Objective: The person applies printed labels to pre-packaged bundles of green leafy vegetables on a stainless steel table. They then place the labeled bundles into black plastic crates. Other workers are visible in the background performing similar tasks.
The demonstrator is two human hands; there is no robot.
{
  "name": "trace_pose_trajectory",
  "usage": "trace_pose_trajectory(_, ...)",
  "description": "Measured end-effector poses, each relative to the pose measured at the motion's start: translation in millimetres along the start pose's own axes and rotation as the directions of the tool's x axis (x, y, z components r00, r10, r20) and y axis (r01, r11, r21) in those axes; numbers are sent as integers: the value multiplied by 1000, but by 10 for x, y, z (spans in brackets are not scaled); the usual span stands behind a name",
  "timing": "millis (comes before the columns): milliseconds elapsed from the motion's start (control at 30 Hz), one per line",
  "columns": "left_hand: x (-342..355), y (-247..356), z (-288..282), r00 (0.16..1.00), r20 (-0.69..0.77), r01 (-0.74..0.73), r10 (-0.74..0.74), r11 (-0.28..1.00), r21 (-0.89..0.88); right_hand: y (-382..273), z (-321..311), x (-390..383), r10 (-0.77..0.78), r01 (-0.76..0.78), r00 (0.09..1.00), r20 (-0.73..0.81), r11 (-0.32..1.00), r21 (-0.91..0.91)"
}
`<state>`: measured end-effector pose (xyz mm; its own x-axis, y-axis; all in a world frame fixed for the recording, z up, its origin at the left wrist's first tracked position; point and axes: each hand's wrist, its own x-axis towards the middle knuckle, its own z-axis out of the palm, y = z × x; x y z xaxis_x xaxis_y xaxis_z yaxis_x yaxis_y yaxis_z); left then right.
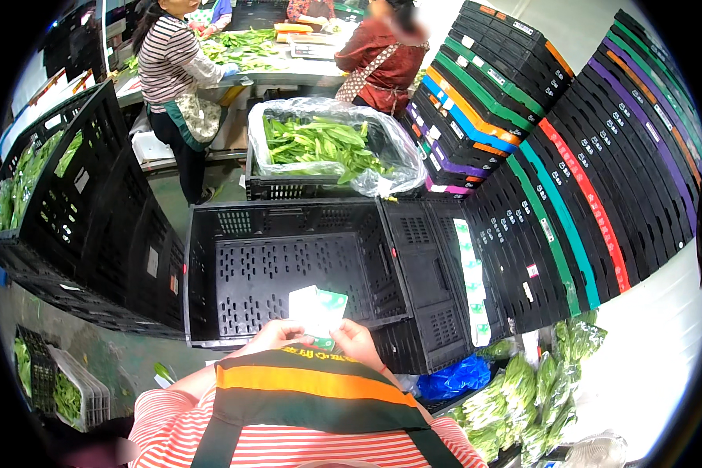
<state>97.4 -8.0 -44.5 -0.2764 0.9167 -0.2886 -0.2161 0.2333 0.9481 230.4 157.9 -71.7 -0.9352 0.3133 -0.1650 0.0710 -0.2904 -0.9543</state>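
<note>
Both my hands are close together at my chest, over the near edge of an open black plastic crate [288, 257]. My left hand [279, 334] pinches the lower left of a few white and green labels [320, 309], which overlap like a small fan. At their lower right, the fingers of my right hand [354, 340] close on the same labels. The crate's slotted bottom shows behind them. To the right of the crate, a strip of white and green labels [470, 285] lies along black folded crates [429, 273].
Beyond stands a bag-lined crate [261, 187] of leafy greens. Tall stacks of folded crates [593, 179] rise on the right, stacked crates [109, 226] on the left. Bagged greens [515, 398] lie lower right. Two people [175, 62] [382, 62] stand near a vegetable-covered table [265, 76].
</note>
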Motion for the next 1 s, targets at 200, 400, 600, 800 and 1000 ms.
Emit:
trace_pose_trajectory(200,-29,115,65,983,143,-104,111,993,-57,26,-46,-43,6,-6,1000,-4,999,51)
trace_pose_trajectory(400,-59,24,12,991,125,-41,56,992,-119,-68,98,-93,-23,11,993,112,994,113)
trace_pose_trajectory(600,-75,67,14,998,65,4,9,982,-188,-76,141,-82,-5,-3,989,148,999,53)
trace_pose_trajectory(800,-58,164,-136,976,-137,-210,168,888,-408,-229,410,-77,288,-285,937,199,958,-46)
trace_pose_trajectory(1000,-45,525,-590,821,-431,-566,375,637,-524,212,153,18,264,-232,933,245,961,-149)
